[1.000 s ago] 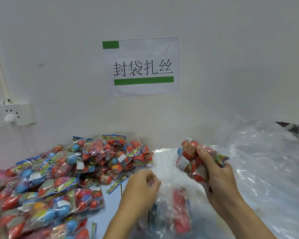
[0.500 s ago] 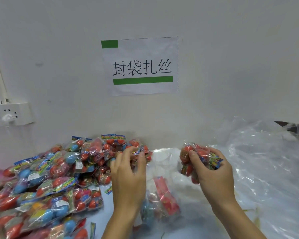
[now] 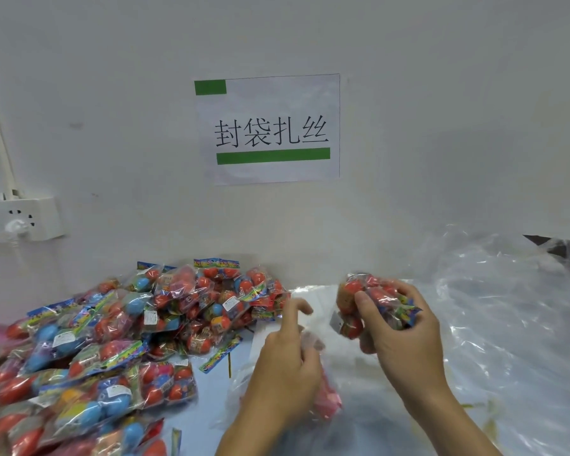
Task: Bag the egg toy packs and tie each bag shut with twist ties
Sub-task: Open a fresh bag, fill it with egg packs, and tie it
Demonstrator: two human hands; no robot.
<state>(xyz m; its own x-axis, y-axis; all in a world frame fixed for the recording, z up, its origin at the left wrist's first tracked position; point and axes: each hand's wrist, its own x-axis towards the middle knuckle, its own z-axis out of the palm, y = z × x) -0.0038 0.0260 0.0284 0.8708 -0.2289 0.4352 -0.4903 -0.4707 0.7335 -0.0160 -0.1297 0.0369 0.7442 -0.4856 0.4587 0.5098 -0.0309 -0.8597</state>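
The right hand [image 3: 399, 337] grips an egg toy pack [image 3: 372, 301], red eggs in crinkled clear film, above the desk [image 3: 191, 419]. The left hand [image 3: 287, 363] pinches the clear bag [image 3: 359, 406], forefinger raised. Red and blue packs [image 3: 112, 340] lie heaped at left.

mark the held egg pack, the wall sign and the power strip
held egg pack [image 3: 372, 299], head view, on its clear wrap over the red eggs
wall sign [image 3: 270, 131], head view, on the printed characters
power strip [image 3: 22, 218], head view, on its white face
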